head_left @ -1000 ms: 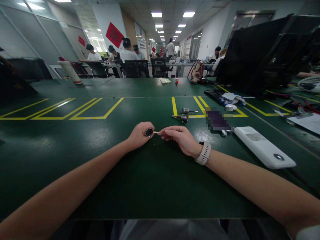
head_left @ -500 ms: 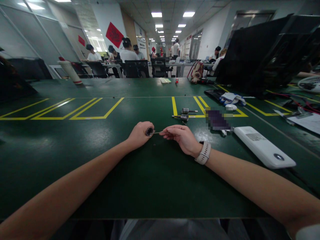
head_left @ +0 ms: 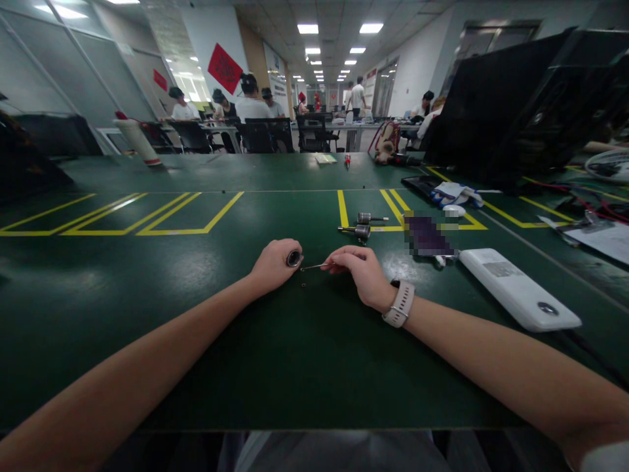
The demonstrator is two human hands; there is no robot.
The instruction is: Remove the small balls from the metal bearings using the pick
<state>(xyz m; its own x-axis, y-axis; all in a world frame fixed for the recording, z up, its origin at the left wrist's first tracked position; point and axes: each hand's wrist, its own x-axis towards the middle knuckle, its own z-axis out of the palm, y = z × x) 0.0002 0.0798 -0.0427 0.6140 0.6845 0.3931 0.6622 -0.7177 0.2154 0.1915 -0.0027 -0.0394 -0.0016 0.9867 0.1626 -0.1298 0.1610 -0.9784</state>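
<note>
My left hand (head_left: pixel 272 264) rests on the green table (head_left: pixel 147 282) with its fingers closed around a small round black and metal part (head_left: pixel 293 258), whose open end faces right. My right hand (head_left: pixel 358 270), with a white watch on the wrist, pinches a thin metal tool (head_left: pixel 313 266). The tool's tip points left and down, a little below and to the right of the round part and apart from it. A tiny dark speck (head_left: pixel 303 284) lies on the table under the tool.
Two small metal cylinders with shafts (head_left: pixel 362 224) lie just beyond my right hand on yellow floor-tape lines. A white flat device (head_left: pixel 515 288) lies to the right, with a blurred dark item (head_left: pixel 430 235) and gloves (head_left: pixel 457 194) behind. Black monitors stand far right. People sit at distant tables.
The thin tool's tip has come out of the round part and dropped lower, toward the table. My right hand shifted slightly right and down; my left hand stayed put.
</note>
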